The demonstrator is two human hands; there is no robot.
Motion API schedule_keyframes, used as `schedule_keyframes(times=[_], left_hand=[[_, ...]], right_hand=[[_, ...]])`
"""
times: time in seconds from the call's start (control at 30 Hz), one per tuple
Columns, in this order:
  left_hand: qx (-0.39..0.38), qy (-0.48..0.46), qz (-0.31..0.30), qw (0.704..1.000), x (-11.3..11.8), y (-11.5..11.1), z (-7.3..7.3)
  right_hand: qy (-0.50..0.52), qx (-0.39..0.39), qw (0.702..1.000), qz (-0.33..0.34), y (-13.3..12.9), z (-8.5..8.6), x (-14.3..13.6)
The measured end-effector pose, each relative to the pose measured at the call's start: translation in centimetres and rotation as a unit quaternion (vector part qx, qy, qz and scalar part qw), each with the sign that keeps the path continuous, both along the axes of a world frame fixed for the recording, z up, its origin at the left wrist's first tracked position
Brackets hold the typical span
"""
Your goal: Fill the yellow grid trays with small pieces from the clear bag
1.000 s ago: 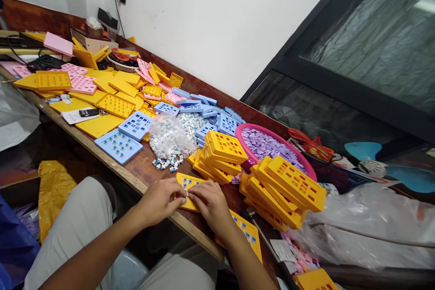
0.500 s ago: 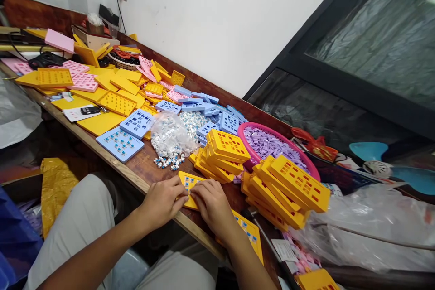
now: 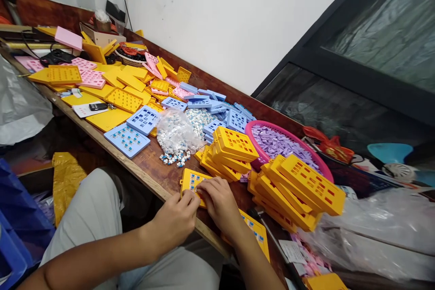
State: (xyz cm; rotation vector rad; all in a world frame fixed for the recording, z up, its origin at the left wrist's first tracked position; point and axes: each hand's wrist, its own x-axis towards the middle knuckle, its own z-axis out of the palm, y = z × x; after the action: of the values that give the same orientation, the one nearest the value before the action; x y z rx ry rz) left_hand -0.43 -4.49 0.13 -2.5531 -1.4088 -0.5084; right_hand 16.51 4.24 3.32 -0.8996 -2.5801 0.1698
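Observation:
At the table's front edge lies a yellow plastic panel (image 3: 186, 176) with small blue-and-white switches set in its openings. My left hand (image 3: 178, 217) is closed in a pinch at the panel's near edge; its fingertips hide whatever is between them. Over the panel's right side, my right hand (image 3: 220, 199) has its fingers bent down and pressed together, covering part of the panel. A second yellow panel with switches (image 3: 254, 231) lies partly under my right forearm. Loose switches (image 3: 176, 157) are spread just beyond, beside a clear plastic bag of them (image 3: 176, 129).
Stacked yellow panels (image 3: 299, 190) stand to the right, before a pink basket (image 3: 331, 176) of purple pieces. Blue panels (image 3: 131, 140) and many yellow and pink ones cover the left. A dark rod (image 3: 275, 242) lies at right, near plastic wrapping (image 3: 380, 231).
My left hand has drawn back toward me, uncovering more of the panel's left side. My right hand stays over the panel. The whole view has shifted slightly.

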Motion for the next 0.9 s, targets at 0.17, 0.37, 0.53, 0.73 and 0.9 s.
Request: schedule_keyframes(times=[0.17, 0.37, 0.53, 0.73, 0.9], left_hand=[[0.030, 0.013, -0.020, 0.999, 0.2, 0.3, 0.0], [-0.014, -0.095, -0.001, 0.995, -2.1, 1.6, 0.7], [-0.031, -0.237, 0.088, 0.967, -6.2, 3.7, 0.9], [-0.029, -0.231, 0.230, 0.945, -11.0, 5.8, 0.4], [-0.079, -0.221, 0.164, 0.958, -12.4, 6.6, -0.2]], right_hand=[[-0.004, 0.018, 1.000, 0.006, 0.0, -0.1, 0.0], [0.003, 0.023, 1.000, 0.009, 0.2, -0.2, -0.1], [-0.011, 0.064, 0.998, 0.009, -0.5, -0.6, -0.1], [-0.040, 0.085, 0.995, -0.016, -3.2, -1.9, 0.3], [-0.058, 0.053, 0.997, -0.024, -3.7, -0.8, -0.1]])
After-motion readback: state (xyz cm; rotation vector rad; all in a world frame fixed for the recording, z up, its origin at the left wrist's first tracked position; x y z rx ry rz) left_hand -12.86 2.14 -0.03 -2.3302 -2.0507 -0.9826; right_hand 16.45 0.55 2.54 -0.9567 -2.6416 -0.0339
